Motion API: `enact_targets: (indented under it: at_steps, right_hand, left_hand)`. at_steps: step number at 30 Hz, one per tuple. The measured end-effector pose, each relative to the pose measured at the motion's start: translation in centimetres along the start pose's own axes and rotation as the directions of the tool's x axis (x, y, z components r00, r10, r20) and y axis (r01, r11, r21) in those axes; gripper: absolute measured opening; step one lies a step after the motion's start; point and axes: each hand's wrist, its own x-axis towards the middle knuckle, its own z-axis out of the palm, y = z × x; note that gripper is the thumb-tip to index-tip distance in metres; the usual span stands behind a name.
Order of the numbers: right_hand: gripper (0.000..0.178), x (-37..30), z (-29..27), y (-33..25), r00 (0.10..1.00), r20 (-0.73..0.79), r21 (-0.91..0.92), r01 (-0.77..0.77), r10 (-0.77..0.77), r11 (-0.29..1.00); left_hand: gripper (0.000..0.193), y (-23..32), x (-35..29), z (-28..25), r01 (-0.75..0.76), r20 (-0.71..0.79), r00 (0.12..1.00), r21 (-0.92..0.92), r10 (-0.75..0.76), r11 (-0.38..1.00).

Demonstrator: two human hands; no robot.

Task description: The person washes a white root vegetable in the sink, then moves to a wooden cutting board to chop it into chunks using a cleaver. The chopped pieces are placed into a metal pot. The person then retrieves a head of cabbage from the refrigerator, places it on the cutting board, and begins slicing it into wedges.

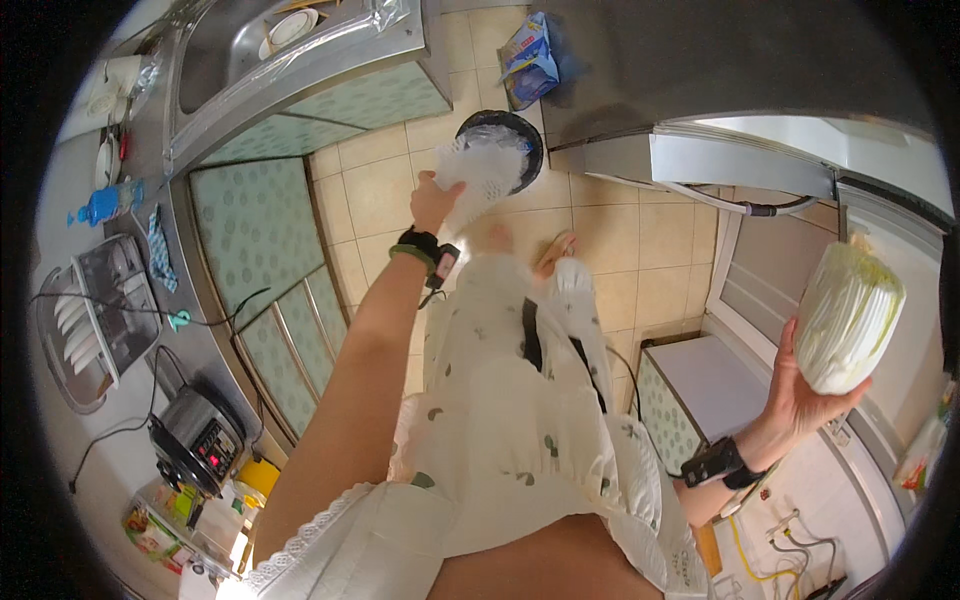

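My left hand (436, 203) reaches forward and is closed on a white foam net (474, 182), a thin mesh wrap that hangs over a round black bin (536, 147) on the floor. Clear plastic shows inside the bin, partly covered by the net. Out to the right, my right hand (800, 395) grips a pale napa cabbage (853, 315) from below, fingers spread round its lower end. The cabbage is held up, apart from any surface.
A blue bag (530, 62) lies on the tiled floor beyond the bin. Along the left runs a counter with a sink (215, 70), a blue bottle (110, 203), a dish rack (112, 310) and a black cooker (200, 440). A low white-topped cabinet (705, 385) stands at right.
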Motion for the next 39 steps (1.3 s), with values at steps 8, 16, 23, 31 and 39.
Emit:
enact_targets:
  at_steps: [8, 16, 23, 31, 39]
  right_hand:
    - [0.076, -3.5, -2.5, 0.0, 0.988, -0.130, -0.056, 0.080, -0.086, 0.995]
    - [0.074, -5.3, -3.3, 1.1, 0.943, -0.312, -0.078, 0.097, -0.117, 0.992]
    - [0.071, -6.4, -4.2, 0.6, 0.935, -0.351, -0.022, 0.043, -0.048, 0.999]
    - [0.079, -5.3, -8.6, 2.4, 0.992, -0.027, -0.101, -0.127, 0.125, 0.987]
    - [0.090, -5.9, -12.8, 2.7, 0.834, 0.524, 0.192, -0.314, 0.173, 0.930]
  left_hand:
    - [0.075, 1.1, 2.9, 7.3, -0.109, 0.022, 0.994, -0.002, 0.109, 0.994]
    - [0.062, 1.3, 4.7, 8.4, -0.150, 0.173, 0.970, -0.144, 0.174, 0.978]
    - [0.044, -2.7, 4.9, 10.1, -0.197, 0.072, 0.969, -0.341, 0.235, 0.919]
    - [0.040, 16.9, -11.5, -0.7, -0.027, 0.588, 0.610, -0.654, 0.530, 0.756]
    - [0.100, 31.7, -31.9, -6.6, -0.392, 0.511, 0.067, -0.776, 0.857, 0.494]
